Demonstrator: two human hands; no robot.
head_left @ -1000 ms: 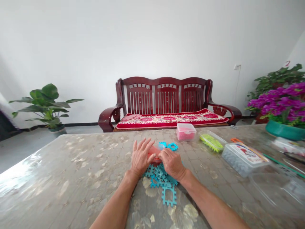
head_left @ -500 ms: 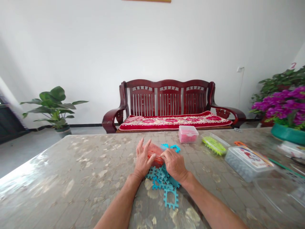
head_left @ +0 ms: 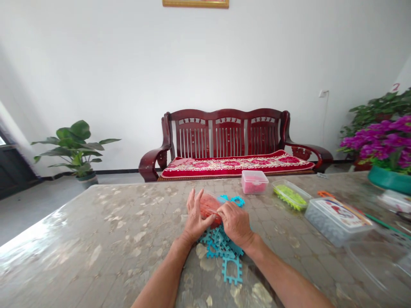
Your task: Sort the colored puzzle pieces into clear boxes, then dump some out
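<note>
My left hand (head_left: 195,218) and my right hand (head_left: 235,222) both hold a small clear box of red-orange pieces (head_left: 210,206) just above the table. The left hand's fingers are spread along the box's left side with the thumb pressed on it. Curled fingers of the right hand grip the box's near right edge. Under and in front of the hands lies a heap of teal square interlocking pieces (head_left: 224,250); two more teal pieces (head_left: 233,199) lie just behind the box.
On the marbled table (head_left: 105,244), to the right, stand a pink-filled clear box (head_left: 254,182), an open tray of lime pieces (head_left: 290,194), a lidded clear box (head_left: 338,216) and an empty clear tub (head_left: 382,265). A potted purple flower (head_left: 385,145) is at far right. A wooden bench (head_left: 229,143) stands beyond.
Both hands have stayed on the red-filled box; the left hand's fingers have drawn closer against its side. The view has tipped up slightly, showing a picture frame's lower edge.
</note>
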